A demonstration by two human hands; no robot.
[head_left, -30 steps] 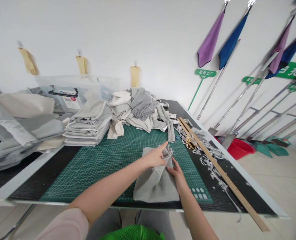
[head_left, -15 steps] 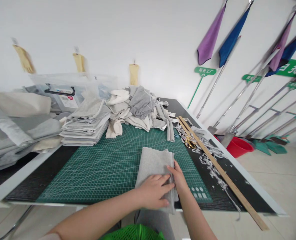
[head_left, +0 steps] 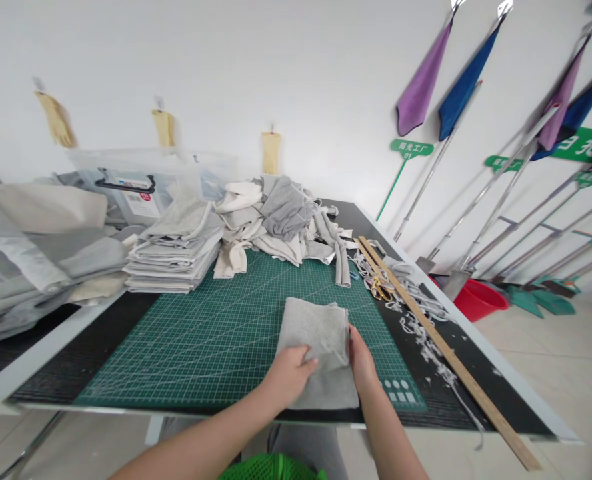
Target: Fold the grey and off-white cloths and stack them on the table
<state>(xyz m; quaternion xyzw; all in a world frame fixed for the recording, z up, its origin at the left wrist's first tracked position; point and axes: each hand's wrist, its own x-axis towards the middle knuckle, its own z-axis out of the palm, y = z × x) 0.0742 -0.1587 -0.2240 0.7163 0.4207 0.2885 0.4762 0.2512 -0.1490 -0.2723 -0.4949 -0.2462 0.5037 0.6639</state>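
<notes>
A folded grey cloth lies on the green cutting mat near the table's front edge. My left hand grips the cloth's near left part, fingers curled over its edge. My right hand holds the cloth's right edge, thumb on top. A fold of the cloth is bunched between the two hands.
A stack of folded grey cloths and a loose heap of cloth pieces sit at the mat's far side. Gold scissors, a long wooden ruler and fabric scraps lie to the right. A red bucket stands on the floor.
The cloth went from being held up and bunched to lying flat. My left hand slid from the cloth's top edge down to its near left side.
</notes>
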